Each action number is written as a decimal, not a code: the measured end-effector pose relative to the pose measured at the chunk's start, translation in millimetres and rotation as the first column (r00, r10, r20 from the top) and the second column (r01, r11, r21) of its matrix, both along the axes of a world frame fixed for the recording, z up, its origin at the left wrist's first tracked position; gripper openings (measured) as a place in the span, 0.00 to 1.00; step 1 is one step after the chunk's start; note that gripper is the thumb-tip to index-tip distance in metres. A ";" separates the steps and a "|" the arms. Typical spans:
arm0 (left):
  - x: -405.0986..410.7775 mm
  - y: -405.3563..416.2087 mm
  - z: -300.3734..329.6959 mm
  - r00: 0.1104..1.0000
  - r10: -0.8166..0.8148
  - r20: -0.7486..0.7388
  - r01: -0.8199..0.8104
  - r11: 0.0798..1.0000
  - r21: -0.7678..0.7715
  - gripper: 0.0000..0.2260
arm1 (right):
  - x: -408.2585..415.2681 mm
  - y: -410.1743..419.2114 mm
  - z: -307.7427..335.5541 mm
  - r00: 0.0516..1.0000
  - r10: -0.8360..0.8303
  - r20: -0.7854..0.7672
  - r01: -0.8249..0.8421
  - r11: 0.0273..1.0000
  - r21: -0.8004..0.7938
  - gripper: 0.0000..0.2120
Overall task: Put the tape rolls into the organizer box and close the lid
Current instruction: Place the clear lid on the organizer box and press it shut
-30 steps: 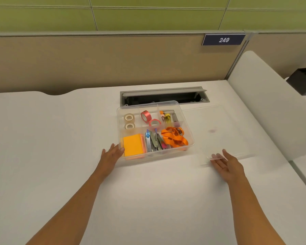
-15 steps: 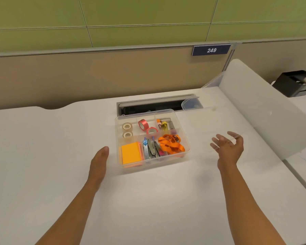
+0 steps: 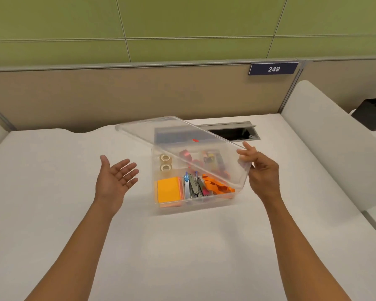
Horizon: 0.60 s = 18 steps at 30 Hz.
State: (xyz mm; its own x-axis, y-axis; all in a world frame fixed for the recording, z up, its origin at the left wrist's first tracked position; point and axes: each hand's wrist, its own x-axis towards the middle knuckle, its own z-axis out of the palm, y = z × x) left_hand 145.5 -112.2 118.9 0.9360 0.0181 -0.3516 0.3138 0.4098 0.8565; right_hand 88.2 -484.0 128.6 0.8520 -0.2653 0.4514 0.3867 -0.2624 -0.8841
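The clear organizer box [image 3: 195,205] sits mid-desk. Two beige tape rolls [image 3: 165,162] lie in its back-left compartment, and red tape rolls [image 3: 186,154] show blurred through the lid in the back-middle one. The clear lid [image 3: 172,135] hangs tilted over the box, its left end higher and reaching past the box's left side. My right hand [image 3: 262,170] grips the lid's right edge beside the box. My left hand [image 3: 115,178] hovers palm-up left of the box, fingers apart, touching nothing.
Orange sticky notes [image 3: 168,191], staplers [image 3: 192,186] and orange clips [image 3: 217,185] fill the front compartments. A cable slot [image 3: 232,132] opens in the desk behind the box. A white side panel [image 3: 326,137] rises on the right, with a black tray [image 3: 373,112] beyond.
My right hand lifted the lid from the desk at the right and swung it over the box. My left hand left the box's front corner and turned palm-up.
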 end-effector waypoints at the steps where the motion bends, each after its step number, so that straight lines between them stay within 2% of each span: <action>1: -0.7 2.2 1.3 1.000 -0.010 -0.023 0.009 0.999 -0.053 0.36 | -0.5 2.0 -1.7 0.999 0.047 -0.011 -0.047 0.999 -0.017 0.08; 4: -8.0 6.0 -0.1 0.994 -0.080 -0.076 0.071 0.991 -0.110 0.37 | -2.9 2.0 -13.7 0.986 0.145 -0.083 -0.151 0.987 -0.061 0.13; 8: -22.9 11.7 -9.7 0.988 -0.097 -0.121 0.078 0.985 -0.157 0.28 | -4.7 4.2 -23.6 0.972 0.163 -0.168 -0.183 0.977 -0.109 0.14; 13: -33.7 23.9 -17.9 0.995 -0.097 -0.017 0.089 0.960 -0.265 0.19 | -1.0 5.7 -29.3 0.974 0.103 -0.200 -0.137 0.977 -0.166 0.08; 18: -40.1 32.2 -24.5 0.990 -0.126 0.056 0.134 0.976 -0.174 0.15 | 0.7 2.2 -32.5 0.972 0.039 -0.234 -0.063 0.993 -0.098 0.08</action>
